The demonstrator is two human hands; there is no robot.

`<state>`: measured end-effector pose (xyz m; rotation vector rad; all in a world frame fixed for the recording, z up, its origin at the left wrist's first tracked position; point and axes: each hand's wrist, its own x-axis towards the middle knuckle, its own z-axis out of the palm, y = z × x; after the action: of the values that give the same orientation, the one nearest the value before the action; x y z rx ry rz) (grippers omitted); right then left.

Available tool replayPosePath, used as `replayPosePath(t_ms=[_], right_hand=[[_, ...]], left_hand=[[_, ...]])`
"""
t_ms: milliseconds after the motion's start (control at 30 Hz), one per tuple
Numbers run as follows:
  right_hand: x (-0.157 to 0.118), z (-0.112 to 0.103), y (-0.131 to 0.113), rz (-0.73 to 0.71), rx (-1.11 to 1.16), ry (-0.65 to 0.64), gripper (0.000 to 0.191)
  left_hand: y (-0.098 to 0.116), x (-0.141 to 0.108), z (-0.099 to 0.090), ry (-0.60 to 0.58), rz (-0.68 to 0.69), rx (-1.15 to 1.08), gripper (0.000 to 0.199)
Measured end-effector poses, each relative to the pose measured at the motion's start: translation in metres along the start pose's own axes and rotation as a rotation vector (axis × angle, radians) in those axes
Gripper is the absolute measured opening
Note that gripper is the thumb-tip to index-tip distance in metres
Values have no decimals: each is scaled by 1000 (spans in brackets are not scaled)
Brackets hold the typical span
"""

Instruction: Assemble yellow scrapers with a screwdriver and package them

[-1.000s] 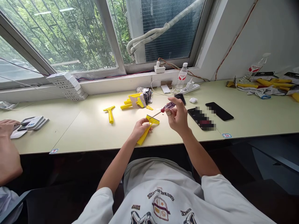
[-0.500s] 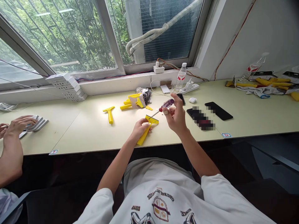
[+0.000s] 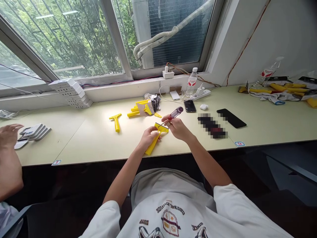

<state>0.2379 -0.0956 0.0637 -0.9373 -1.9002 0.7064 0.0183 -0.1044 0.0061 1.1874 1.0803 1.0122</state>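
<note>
My left hand (image 3: 148, 138) is closed round a yellow scraper (image 3: 153, 145), gripping it just below its wide head, with the handle slanting toward me. In my right hand (image 3: 178, 128) is a screwdriver (image 3: 176, 113) with a clear and dark red handle; the fingers pinch it low, near the shaft. Its shaft points down to the left at the scraper's head, and whether the tip touches a screw is too small to tell. Another yellow scraper (image 3: 117, 124) lies to the left on the table. Behind my hands is a pile of yellow scrapers (image 3: 135, 110) with packaging.
A small yellow piece (image 3: 158, 115) lies before the pile. To the right are a phone (image 3: 190, 106), a white earbud case (image 3: 204, 106), a black phone-like slab (image 3: 231, 118) and a bottle (image 3: 192, 82). At far left, a co-worker's hand (image 3: 10, 134) is beside stacked grey-white pieces (image 3: 37, 131).
My right hand has come down and left, its grip shifting from the screwdriver's handle end to low near the shaft. The left hand stays with the scraper. The co-worker's hand has moved left off the stack.
</note>
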Motion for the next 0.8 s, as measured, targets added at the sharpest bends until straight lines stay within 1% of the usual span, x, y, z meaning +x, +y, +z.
replayPosePath(t_ms=[67,100,200,300,367,467,567,633,700,800], right_hand=[[1,3,2,-18,6,-40,38],[1,4,3,-28,17,-37,41],[3,5,3,-51,85,48,50],[4,-3,5,-12,109,130,54],[5,-13,8,65,8,116,50],[5,-26,19,226,-334,47,41],[7,-33,31,392,-642,-46,38],[9,-33,39,480,-733,-138,37],[10,-32,47,534,-776,-213,33],[11,-30,59,562,-824,-254,28]], left_hand=[[1,-1,1,8,-4,-4,40],[2,-1,1,12,-7,-10,41],[2,-1,2,16,-15,-29,42],[2,-1,2,11,-12,-33,42],[2,-1,2,13,-8,-26,43],[3,-2,2,17,-3,-24,44],[5,-3,2,15,-13,-27,44],[5,-3,2,14,-20,-26,43],[6,-3,2,12,-20,-22,43],[5,-3,2,13,-9,-13,42]])
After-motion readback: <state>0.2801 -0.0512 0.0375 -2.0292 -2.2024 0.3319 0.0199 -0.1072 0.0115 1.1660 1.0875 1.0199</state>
